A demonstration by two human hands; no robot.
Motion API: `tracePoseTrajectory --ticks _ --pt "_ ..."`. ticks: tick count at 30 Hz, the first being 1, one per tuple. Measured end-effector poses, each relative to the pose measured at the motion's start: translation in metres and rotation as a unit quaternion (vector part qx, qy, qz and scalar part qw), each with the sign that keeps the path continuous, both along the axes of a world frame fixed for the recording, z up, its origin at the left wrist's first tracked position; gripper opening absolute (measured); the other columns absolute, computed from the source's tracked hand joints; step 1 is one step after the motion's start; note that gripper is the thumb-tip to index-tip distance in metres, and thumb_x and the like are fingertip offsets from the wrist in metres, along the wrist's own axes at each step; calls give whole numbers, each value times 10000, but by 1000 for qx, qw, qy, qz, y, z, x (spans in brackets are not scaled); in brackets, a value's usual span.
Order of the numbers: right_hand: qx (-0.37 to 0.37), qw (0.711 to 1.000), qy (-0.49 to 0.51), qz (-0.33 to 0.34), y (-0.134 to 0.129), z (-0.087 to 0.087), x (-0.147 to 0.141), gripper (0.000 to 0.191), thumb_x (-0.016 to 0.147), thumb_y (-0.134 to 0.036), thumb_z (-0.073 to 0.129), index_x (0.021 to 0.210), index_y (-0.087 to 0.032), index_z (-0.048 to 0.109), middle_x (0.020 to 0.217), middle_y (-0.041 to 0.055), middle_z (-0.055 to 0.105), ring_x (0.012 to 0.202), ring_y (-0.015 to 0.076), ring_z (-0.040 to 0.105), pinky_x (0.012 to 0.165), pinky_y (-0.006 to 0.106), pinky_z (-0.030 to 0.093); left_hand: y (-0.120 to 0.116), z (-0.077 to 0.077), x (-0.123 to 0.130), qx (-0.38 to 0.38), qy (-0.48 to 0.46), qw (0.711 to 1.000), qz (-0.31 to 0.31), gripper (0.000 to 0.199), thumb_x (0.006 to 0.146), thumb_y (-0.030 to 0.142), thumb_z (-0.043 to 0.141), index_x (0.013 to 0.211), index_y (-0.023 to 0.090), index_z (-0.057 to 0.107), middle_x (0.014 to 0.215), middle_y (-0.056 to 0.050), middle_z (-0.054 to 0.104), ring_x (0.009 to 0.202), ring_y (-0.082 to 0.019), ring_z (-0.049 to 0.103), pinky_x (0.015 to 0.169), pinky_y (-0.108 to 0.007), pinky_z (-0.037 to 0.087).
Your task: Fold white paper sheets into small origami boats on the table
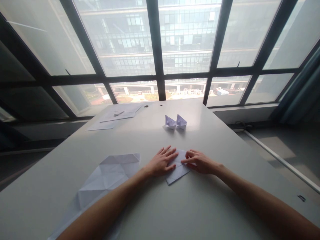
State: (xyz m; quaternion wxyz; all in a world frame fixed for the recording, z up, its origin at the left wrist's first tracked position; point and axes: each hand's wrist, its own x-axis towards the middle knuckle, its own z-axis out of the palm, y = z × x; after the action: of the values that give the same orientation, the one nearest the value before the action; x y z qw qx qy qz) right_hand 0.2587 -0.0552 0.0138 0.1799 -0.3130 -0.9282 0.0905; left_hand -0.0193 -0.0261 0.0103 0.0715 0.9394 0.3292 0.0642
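Observation:
A folded sheet of white paper (178,174) lies on the table in front of me, one corner pointing toward me. My left hand (165,161) rests flat on its left side with fingers spread. My right hand (198,161) is at its right edge, index finger extended onto the paper and the other fingers curled; whether the thumb pinches the edge I cannot tell. Beyond my hands stand two small folded paper boats (170,123), side by side. Under my left forearm lies a larger creased sheet of paper (105,176), partly hidden by the arm.
Flat white sheets (120,115) lie at the far left of the white table (140,140), with a small white object (119,113) on top. Large windows (185,40) rise behind the table's far edge. A dark curtain (292,96) hangs at the right.

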Motion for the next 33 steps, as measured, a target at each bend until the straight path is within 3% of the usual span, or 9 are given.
tracePoseTrajectory --ticks 4,9,16,23,33 --pt "5 1000 -10 1 -1 2 0 318 988 -240 511 1229 -342 690 1028 63 617 864 176 558 802 300 442 -1 1 1 18 -18 999 -21 602 984 488 498 1541 322 343 1630 -32 267 1516 -312 174 1207 -540 204" --pt "5 1000 -6 2 1 0 0 315 988 -253 516 1231 -350 692 1026 63 621 880 179 566 818 307 443 -2 4 1 21 -33 997 -72 500 997 339 503 1491 357 427 1553 -2 427 1510 -261 219 1221 -498 207" --pt "4 1000 -3 4 2 -1 0 322 989 -256 522 1257 -335 683 1021 65 627 876 173 569 837 310 449 0 2 0 8 -33 998 -57 503 986 389 523 1482 363 443 1561 -10 413 1489 -277 277 1202 -505 248" --pt "3 1000 1 -1 1 -1 0 296 990 -271 537 1228 -336 701 1005 65 628 867 173 574 816 300 449 0 0 0 7 -18 1000 -21 512 983 508 504 1473 369 456 1606 -28 328 1498 -320 235 1193 -551 223" --pt "2 1000 3 -1 1 0 0 292 994 -271 528 1214 -340 708 998 65 623 869 176 565 791 291 452 0 -3 1 23 -29 999 -14 480 966 509 539 1422 360 517 1613 -44 315 1497 -350 226 1182 -562 256"
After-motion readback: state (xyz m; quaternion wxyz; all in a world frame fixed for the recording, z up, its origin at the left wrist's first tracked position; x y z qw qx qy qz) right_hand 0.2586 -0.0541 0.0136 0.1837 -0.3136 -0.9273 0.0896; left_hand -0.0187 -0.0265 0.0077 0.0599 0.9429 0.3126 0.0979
